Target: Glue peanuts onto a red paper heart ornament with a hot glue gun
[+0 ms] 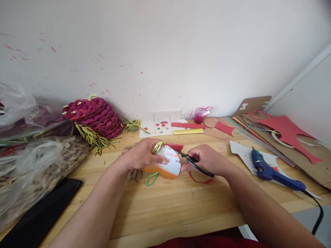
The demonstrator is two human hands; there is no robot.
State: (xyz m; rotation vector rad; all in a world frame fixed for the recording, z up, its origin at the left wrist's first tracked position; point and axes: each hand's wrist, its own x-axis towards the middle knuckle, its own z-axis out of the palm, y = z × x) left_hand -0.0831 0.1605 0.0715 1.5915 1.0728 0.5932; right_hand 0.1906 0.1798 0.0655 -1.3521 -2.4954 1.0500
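Printed card piece (pixel 169 163) is above the middle of the wooden table (pixel 181 210), between the two hands. Left hand (pixel 146 154) grips it at its left side, thumb on the printed face, with a yellow yarn bundle (pixel 157 148) at the same grip; a green loop (pixel 152 179) hangs at the near edge. Right hand (pixel 204 159) is closed on the black-handled scissors (pixel 200 168), blades along the card's far right edge beside red paper (pixel 176 147); cannot tell which layer they bite, or how far they stand apart. Technique, in my judgement: keep the pinch firm, turn the card into the blades, cut in short strokes, hold yarn and left fingertips off the cutting line. Containers: clear plastic bag (pixel 32 151) at left, well filled with brown shell-like pieces (pixel 71 155); second clear bag (pixel 18 100) beyond it, contents partly hidden; pink-stained cup (pixel 200 116) at the far wall, white stick-like item across its rim, liquid level not discernible.
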